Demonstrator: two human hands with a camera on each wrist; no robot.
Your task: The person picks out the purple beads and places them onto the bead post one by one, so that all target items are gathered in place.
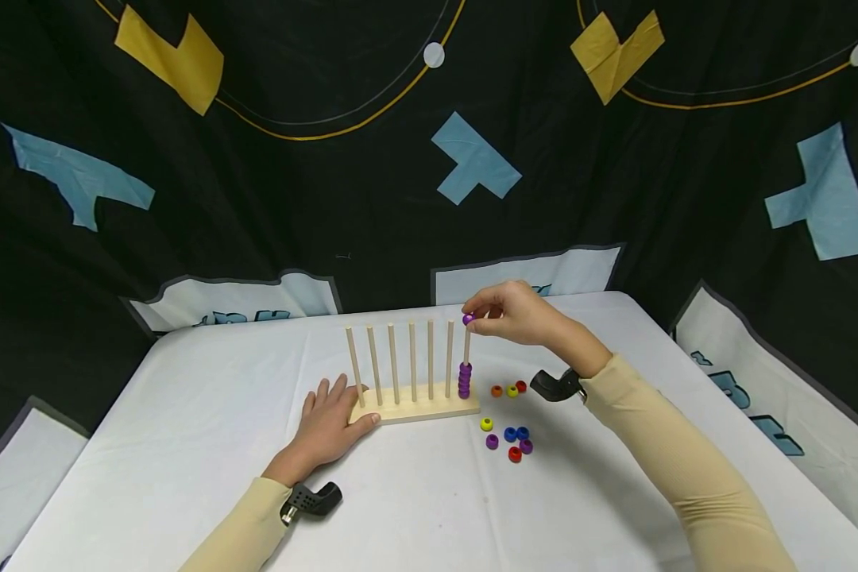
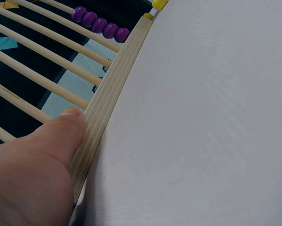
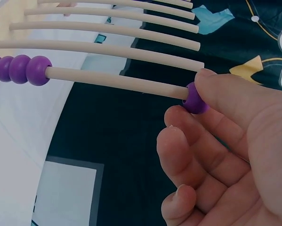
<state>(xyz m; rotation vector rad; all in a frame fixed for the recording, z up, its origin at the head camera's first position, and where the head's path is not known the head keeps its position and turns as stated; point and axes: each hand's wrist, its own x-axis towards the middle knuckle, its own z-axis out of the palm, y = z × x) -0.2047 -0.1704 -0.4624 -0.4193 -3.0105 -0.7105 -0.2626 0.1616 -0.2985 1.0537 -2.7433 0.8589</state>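
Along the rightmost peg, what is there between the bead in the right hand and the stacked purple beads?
Only bare peg separates the held bead from the stacked purple beads; the right wrist view shows this.

Head camera's well back and high, facing forward and down, table (image 1: 186, 445) to curtain (image 1: 357, 214); left wrist's close in, tilted, peering past the left hand (image 2: 35, 174) along the base (image 2: 105, 92); right wrist's close too, looking across the pegs (image 3: 117, 83), and all three catch the purple beads (image 3: 19, 69)!

Head view's pretty bright, soft shadow on the white cloth-covered worktop (image 1: 415, 500); wrist cams look dimmer, greyer.
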